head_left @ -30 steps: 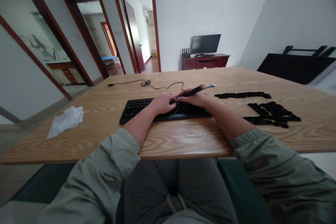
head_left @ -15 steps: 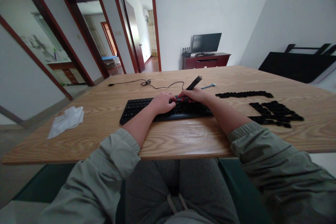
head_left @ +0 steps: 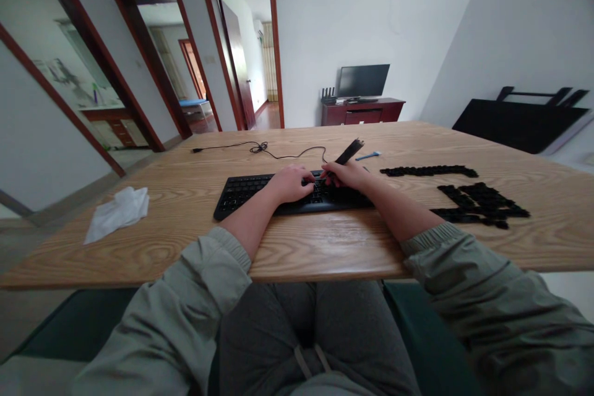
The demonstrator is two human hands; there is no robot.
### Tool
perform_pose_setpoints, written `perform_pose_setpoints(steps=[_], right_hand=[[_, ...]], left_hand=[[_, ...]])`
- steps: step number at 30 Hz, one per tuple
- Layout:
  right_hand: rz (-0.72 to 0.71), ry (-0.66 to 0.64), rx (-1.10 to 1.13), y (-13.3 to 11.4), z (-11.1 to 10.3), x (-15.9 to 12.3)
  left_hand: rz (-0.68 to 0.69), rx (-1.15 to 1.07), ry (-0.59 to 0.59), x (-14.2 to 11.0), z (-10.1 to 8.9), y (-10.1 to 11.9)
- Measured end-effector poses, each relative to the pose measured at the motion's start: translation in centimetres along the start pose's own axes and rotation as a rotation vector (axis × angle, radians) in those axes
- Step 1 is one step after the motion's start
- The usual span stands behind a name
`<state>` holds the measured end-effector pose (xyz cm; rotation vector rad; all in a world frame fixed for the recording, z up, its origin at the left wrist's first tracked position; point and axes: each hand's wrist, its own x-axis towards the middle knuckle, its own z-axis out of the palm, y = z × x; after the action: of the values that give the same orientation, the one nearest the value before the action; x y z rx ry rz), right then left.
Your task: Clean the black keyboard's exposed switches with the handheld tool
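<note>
A black keyboard (head_left: 250,192) lies on the wooden table (head_left: 297,241) in front of me. My left hand (head_left: 290,182) rests on the keys near the middle with its fingers curled down on them. My right hand (head_left: 348,174) is closed round a dark, slim tool (head_left: 346,153) whose handle points up and to the right while its tip touches the keyboard. Several loose black keycaps (head_left: 477,201) lie in rows to the right, with another row (head_left: 429,170) further back.
The keyboard's cable (head_left: 260,148) trails across the far table. A crumpled white tissue (head_left: 118,211) lies at the left. A small blue tool (head_left: 369,154) sits behind my right hand. Doorways, a TV on a cabinet (head_left: 364,96) and a black folded table (head_left: 520,120) stand beyond.
The tool in my right hand has tipped from lying low to standing steeper. Both hands stay on the keyboard's middle.
</note>
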<state>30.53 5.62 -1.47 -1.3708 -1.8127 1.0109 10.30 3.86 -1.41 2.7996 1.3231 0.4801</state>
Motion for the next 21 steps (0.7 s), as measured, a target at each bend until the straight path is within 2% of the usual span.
perform_pose_setpoints(steps=[4, 9, 18, 21], right_hand=[[-0.023, 0.082, -0.054, -0.2, 0.5, -0.1], [-0.145, 0.163, -0.128, 0.2, 1.3, -0.4], [-0.306, 0.152, -0.279, 0.1, 1.8, -1.6], [-0.310, 0.159, -0.348, -0.2, 2.1, -2.0]], left_hand=[[-0.003, -0.009, 0.007, 0.0, 0.1, -0.2], [-0.002, -0.017, 0.004, 0.0, 0.0, -0.4], [-0.018, -0.036, -0.007, -0.2, -0.2, -0.3], [-0.013, -0.041, -0.011, -0.1, -0.1, -0.2]])
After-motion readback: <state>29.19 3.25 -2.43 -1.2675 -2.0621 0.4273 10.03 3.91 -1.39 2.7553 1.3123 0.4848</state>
